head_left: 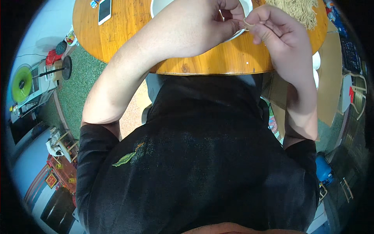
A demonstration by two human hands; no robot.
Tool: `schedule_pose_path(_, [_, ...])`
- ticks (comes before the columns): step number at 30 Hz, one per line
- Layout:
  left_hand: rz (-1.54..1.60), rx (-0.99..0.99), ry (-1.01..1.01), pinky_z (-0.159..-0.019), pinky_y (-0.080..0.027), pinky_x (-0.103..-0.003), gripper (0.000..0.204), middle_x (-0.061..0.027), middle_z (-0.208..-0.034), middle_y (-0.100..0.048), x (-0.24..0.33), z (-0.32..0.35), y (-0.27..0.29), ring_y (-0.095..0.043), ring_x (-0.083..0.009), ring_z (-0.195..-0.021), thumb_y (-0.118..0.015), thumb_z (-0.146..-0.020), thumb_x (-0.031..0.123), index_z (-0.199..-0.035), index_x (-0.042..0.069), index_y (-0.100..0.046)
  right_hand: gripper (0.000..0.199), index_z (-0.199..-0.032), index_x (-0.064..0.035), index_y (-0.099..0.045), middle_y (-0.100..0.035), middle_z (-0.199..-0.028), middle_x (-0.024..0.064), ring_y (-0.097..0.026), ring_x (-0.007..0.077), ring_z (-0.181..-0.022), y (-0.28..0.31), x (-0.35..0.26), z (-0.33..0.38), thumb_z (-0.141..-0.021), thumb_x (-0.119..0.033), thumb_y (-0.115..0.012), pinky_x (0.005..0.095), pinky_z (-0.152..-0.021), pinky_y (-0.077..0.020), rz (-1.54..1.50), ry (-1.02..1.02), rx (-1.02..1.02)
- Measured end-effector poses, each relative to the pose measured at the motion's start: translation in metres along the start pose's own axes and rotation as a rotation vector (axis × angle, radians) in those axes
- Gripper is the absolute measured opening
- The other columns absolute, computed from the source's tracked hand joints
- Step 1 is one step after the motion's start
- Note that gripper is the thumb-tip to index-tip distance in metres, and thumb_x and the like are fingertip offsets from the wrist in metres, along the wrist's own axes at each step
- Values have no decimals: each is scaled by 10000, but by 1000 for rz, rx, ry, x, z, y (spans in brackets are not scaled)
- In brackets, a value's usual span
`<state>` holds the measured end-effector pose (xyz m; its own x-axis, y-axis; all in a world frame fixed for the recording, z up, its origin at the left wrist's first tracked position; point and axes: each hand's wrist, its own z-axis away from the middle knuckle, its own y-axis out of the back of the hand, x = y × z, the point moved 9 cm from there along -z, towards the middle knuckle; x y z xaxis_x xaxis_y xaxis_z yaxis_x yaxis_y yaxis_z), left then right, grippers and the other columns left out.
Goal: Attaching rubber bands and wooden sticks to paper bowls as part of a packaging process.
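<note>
Near the far edge of view, my left hand (206, 29) and my right hand (280, 35) meet over the round wooden table. Between their fingertips a thin beige cord (248, 24) bends into a small loop. Each hand pinches it with thumb and fingers. Behind the hands stands a large white bowl (157, 6), mostly hidden by my left hand and forearm. A pile of the same beige strands (298, 11) lies on the table beyond my right hand.
The wooden table (128, 37) has a white phone (104, 11) at its far left, beside a small blue-and-white item (94, 4). A cardboard box (329, 78) stands by the table's right side. To the left on the floor is a green-bladed fan (22, 84).
</note>
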<state>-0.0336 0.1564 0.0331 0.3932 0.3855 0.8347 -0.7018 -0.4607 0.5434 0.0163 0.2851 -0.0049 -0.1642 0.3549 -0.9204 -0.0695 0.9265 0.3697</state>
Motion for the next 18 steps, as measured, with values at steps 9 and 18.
schedule_pose_path(9, [50, -27, 84, -710, -522, -316, 89, -121, -863, -703, -3, 0, 0, -659, -182, -756, -703, -924, 35, -989, -24, -696, 182, -1154, 32, -665, -677, -983, 41, -595, 100, -851, -2, 9, 0, -1013, -71, -613, 239, -828, -474, -284, -15, -31])
schedule_pose_path(18, [24, 28, -113, -730, -521, -329, 72, -128, -851, -694, 4, 5, 3, -650, -192, -769, -696, -922, 29, -975, -20, -691, 174, -1131, 30, -688, -707, -1031, 50, -597, 100, -835, -1, 2, -1, -1002, -78, -641, 237, -803, -471, -243, 8, -27])
